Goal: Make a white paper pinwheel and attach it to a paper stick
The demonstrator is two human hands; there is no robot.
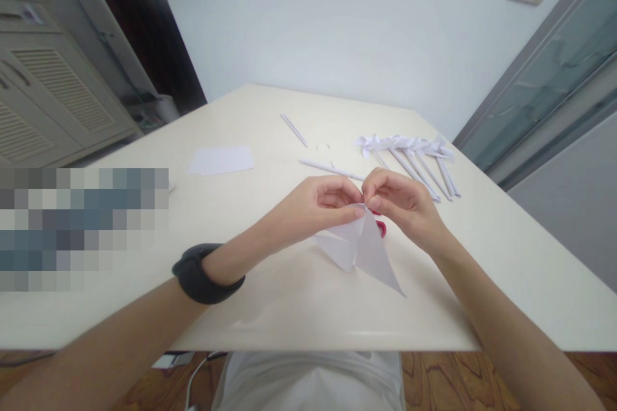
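Both hands meet near the middle of the worktop (270, 308), each grip pinching the top of a folded white paper piece (359, 247): the left hand (315, 205) clamps it between thumb and fingers from one side, the right hand (402, 202) from the other, fingertips touching. The paper's pointed flaps hang down toward the near edge. A red object (382, 227) shows just under the right hand, mostly hidden. Beyond lies a rolled paper stick (331, 169); toward the far right corner, a row of finished paper pinwheels (409, 154). A flat paper sheet (222, 159) rests toward the left side.
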